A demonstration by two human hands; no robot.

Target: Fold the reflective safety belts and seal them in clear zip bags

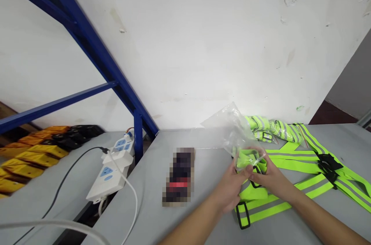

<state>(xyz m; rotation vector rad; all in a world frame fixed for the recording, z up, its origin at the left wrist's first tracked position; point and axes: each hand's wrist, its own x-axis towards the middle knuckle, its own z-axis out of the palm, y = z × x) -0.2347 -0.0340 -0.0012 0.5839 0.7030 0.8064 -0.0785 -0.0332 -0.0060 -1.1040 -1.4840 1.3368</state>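
Observation:
My left hand (pixel 230 185) and my right hand (pixel 271 175) close together around a folded bundle of neon-yellow reflective strap (pixel 246 158) with a black buckle. A clear plastic bag (pixel 228 127) covers the far end of the bundle, its loose part standing up toward the wall. Both hands grip the bundle and the bag's edge, thumbs nearly meeting on top. Beneath and to the right, an unfolded reflective harness (pixel 307 189) with grey stripes and black buckles lies spread on the table. Behind it are bagged rolled reflective straps (pixel 278 129).
A pixelated phone-shaped object (pixel 179 177) lies left of my hands on the grey table (pixel 153 198). Further left are a white power strip (pixel 113 171) with cables, a blue metal frame (pixel 95 51), and rows of yellow and black items (pixel 37 156). A white wall (pixel 203 44) stands behind.

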